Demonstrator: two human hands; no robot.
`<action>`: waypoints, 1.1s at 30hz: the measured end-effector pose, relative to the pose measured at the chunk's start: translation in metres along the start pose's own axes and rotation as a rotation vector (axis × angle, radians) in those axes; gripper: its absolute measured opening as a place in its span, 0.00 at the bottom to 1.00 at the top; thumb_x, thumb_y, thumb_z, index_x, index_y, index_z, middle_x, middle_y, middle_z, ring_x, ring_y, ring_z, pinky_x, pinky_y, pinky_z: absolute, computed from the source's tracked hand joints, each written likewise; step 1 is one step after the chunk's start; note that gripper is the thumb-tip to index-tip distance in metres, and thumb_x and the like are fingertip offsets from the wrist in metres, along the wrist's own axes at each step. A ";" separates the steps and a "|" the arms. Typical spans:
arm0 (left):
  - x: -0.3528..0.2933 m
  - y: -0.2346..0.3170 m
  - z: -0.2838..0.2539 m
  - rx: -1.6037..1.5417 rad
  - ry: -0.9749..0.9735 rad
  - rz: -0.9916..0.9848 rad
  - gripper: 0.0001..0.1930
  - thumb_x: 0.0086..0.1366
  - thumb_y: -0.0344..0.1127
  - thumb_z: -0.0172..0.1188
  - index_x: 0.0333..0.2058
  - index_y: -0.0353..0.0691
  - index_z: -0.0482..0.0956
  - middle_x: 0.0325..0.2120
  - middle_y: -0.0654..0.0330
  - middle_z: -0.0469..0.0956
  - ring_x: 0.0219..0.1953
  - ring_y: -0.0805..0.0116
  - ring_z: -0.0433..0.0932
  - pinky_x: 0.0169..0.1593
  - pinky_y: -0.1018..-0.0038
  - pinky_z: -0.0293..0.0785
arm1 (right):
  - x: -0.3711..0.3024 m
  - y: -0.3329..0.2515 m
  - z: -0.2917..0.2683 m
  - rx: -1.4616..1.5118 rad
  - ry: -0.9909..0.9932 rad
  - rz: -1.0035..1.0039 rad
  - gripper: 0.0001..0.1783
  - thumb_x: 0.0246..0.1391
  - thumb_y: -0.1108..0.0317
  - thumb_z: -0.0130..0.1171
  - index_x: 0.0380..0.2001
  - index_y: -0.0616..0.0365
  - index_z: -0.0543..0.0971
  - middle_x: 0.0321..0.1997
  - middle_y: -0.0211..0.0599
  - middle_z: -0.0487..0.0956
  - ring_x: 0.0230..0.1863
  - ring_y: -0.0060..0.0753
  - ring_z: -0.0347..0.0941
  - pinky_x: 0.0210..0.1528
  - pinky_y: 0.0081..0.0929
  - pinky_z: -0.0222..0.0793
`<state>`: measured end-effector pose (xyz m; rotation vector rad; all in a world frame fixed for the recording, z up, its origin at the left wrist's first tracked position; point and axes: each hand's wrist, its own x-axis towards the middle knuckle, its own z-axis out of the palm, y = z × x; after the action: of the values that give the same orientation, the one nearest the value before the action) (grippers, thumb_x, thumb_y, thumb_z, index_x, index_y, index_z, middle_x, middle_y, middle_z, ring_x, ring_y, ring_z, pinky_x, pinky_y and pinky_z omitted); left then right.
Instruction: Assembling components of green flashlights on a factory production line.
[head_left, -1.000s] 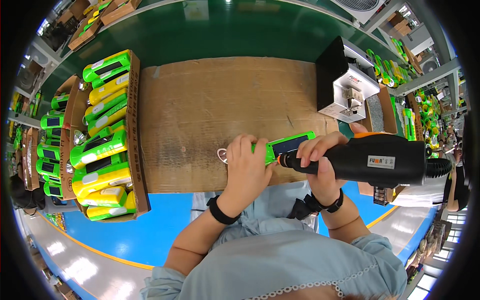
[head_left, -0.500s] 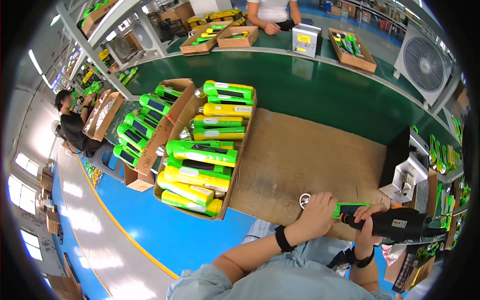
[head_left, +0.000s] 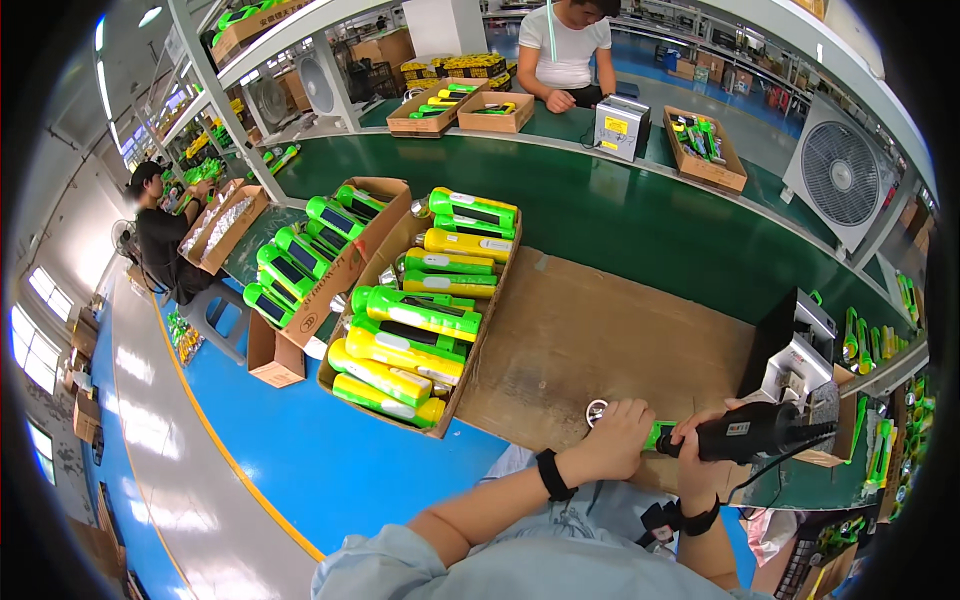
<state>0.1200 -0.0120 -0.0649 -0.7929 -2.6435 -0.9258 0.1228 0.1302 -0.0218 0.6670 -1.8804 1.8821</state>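
Observation:
My left hand [head_left: 618, 440] is closed around a green flashlight [head_left: 656, 435] lying over the near edge of a cardboard sheet. The flashlight's round, pale-rimmed head pokes out to the left of my knuckles, and the hand covers most of its body. In my right hand [head_left: 693, 462] is a black corded electric screwdriver [head_left: 752, 433], held nearly level. Its front end points left at the flashlight, close to my left hand; fingers hide the bit, so I cannot tell whether it touches a screw.
Left of the cardboard sheet [head_left: 590, 325], a carton [head_left: 478, 345] holds several green and yellow flashlights. Another carton [head_left: 345, 280] stands beyond it. A metal fixture [head_left: 800, 365] is at the right. Across the green bench [head_left: 600, 200] sits a person [head_left: 565, 55]; another person [head_left: 160, 235] works far left.
The view has shifted, so more of the far bench shows. Both hands sit slightly further left in the picture, still holding the flashlight and screwdriver. Less of the flashlight's green body shows between them.

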 end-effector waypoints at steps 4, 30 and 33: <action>0.005 -0.003 0.002 0.047 -0.071 -0.001 0.22 0.41 0.28 0.59 0.39 0.30 0.69 0.37 0.48 0.67 0.42 0.51 0.66 0.44 0.63 0.63 | 0.008 -0.006 0.001 0.015 0.069 0.065 0.32 0.47 0.88 0.45 0.55 0.57 0.51 0.28 0.37 0.68 0.24 0.27 0.68 0.32 0.25 0.69; 0.224 -0.236 -0.137 1.248 -0.063 -1.019 0.17 0.60 0.41 0.49 0.44 0.44 0.79 0.49 0.54 0.69 0.50 0.50 0.67 0.49 0.54 0.63 | 0.004 -0.004 -0.166 -0.179 0.541 -0.186 0.37 0.49 0.78 0.56 0.59 0.57 0.50 0.26 0.38 0.68 0.22 0.27 0.65 0.26 0.25 0.67; 0.190 -0.262 -0.176 1.129 -0.285 -1.131 0.17 0.62 0.40 0.49 0.50 0.47 0.73 0.49 0.55 0.71 0.53 0.48 0.69 0.51 0.52 0.65 | 0.008 -0.004 -0.170 -0.212 0.584 -0.160 0.36 0.49 0.78 0.56 0.59 0.57 0.50 0.26 0.38 0.68 0.23 0.27 0.65 0.29 0.25 0.67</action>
<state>-0.1776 -0.2151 0.0102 0.9384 -3.0425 0.6983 0.1091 0.2996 -0.0108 0.1608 -1.5567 1.5302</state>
